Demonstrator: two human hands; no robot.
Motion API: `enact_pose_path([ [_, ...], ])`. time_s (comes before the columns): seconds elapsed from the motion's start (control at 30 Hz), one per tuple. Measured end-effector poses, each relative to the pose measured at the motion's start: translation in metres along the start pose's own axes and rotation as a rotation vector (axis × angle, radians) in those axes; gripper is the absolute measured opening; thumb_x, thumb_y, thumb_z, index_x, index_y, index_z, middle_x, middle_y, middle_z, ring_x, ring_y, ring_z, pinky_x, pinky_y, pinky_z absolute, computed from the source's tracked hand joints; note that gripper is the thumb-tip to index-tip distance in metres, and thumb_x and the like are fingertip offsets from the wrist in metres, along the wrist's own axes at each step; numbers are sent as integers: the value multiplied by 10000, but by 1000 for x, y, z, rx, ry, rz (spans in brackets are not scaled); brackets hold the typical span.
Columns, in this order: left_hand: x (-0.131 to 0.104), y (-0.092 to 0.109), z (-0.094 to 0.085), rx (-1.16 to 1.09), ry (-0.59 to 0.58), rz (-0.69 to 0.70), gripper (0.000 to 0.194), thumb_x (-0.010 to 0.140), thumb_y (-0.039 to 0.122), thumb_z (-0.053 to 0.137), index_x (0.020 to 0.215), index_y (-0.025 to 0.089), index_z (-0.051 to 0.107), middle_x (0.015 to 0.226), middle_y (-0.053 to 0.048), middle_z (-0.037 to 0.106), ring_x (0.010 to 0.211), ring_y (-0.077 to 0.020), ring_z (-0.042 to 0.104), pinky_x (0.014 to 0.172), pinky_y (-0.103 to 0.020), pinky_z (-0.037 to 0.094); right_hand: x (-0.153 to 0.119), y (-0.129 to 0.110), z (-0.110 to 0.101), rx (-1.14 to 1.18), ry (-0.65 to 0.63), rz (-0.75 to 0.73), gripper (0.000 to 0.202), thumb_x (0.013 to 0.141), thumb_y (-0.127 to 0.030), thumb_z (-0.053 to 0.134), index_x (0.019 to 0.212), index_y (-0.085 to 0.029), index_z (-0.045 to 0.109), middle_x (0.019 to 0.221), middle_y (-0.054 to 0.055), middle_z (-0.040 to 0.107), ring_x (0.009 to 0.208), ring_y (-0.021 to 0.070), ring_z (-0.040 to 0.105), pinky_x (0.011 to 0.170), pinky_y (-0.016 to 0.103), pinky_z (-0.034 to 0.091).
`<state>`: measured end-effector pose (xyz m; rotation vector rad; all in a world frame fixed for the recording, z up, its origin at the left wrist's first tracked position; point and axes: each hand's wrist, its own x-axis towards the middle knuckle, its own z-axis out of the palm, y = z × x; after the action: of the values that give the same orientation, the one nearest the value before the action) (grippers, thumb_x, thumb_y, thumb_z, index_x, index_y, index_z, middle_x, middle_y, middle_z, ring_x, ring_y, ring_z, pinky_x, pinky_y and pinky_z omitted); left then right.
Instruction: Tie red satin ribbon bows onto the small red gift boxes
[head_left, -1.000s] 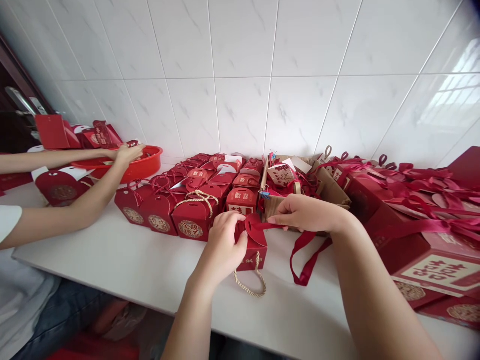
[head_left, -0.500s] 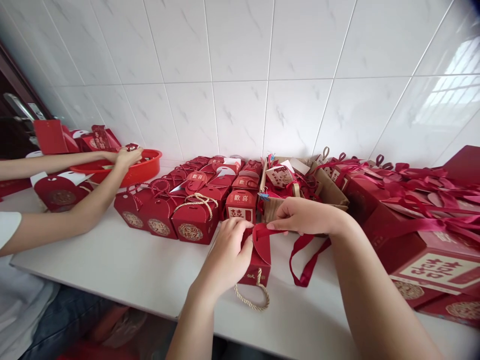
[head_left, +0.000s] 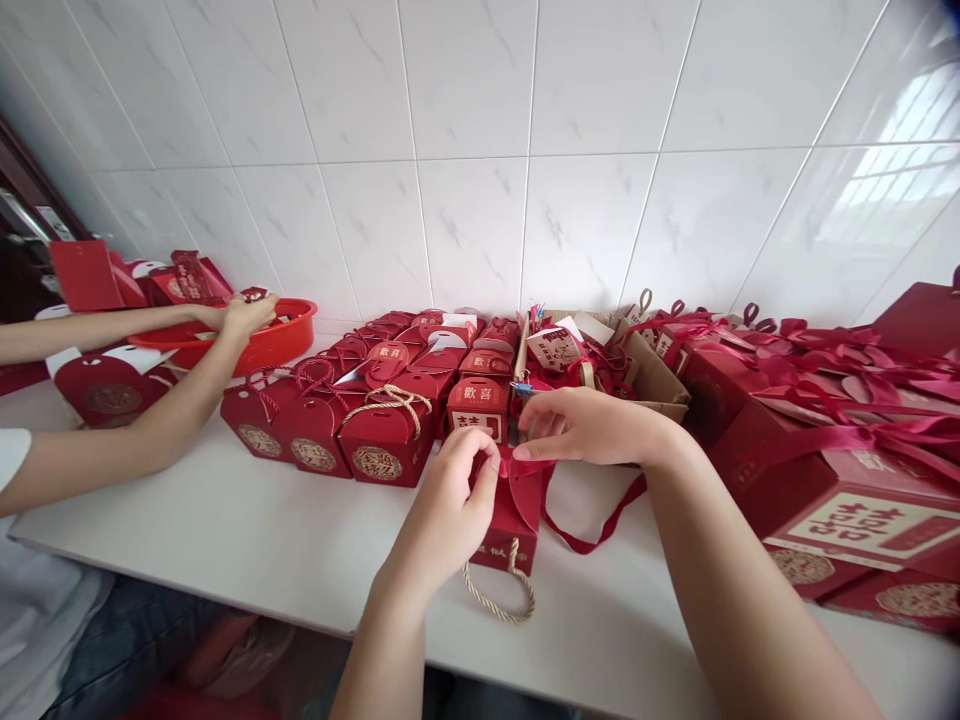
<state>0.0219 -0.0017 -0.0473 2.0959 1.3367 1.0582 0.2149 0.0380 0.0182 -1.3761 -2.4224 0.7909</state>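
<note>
A small red box (head_left: 514, 515) stands on the white table (head_left: 300, 540) in front of me, with a cream rope handle (head_left: 501, 608) hanging from its front. My left hand (head_left: 461, 490) is at the box's upper left, thumb and forefinger pinched on the red ribbon near the lid. On the other side, my right hand (head_left: 577, 428) pinches the same ribbon just above the lid. The ribbon (head_left: 592, 545) loops down onto the table to the right of the box. My fingers partly hide the box top.
Rows of closed red boxes (head_left: 382, 440) stand behind to the left, beside a cardboard carton (head_left: 660, 375). Larger ribboned boxes (head_left: 862, 520) are stacked at the right. At the left, another person's hands (head_left: 244, 312) are over a red basin (head_left: 300, 335).
My right hand has moved slightly left, closer to my left hand. The ribbon loop has spread wider and lifted a little. The view has shifted slightly.
</note>
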Motion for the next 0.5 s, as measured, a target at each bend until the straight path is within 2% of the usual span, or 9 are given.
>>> enact_pose_path([
  [0.07,-1,2,-2,-60,22,14,154,948,278,381,841,231,481,1023,-35,574,1048,-192,533,938,-332,425,-1,-3,0,45,18,-76,383,778,-517,646,986,-196,655,927,48,665,809,174,588,664,261,429],
  [0.17,-2,5,-3,-167,88,32,133,950,300,397,874,229,480,1104,-50,565,1069,-184,541,955,-316,432,0,-8,3,109,-20,-200,302,825,-438,620,953,-172,679,977,59,667,880,182,592,724,264,442],
  [0.3,-2,7,-5,-250,170,23,141,937,335,428,882,223,493,1201,-70,565,1121,-201,555,964,-317,445,4,-11,7,191,-22,-291,217,853,-355,588,890,-158,670,928,50,663,875,169,589,746,257,448],
  [0.5,-3,12,-10,-282,265,3,132,911,346,472,909,222,518,1182,-68,600,1139,-204,566,1001,-319,431,-1,-14,3,287,11,-380,126,861,-230,548,891,-144,636,895,34,650,821,142,575,766,257,452],
])
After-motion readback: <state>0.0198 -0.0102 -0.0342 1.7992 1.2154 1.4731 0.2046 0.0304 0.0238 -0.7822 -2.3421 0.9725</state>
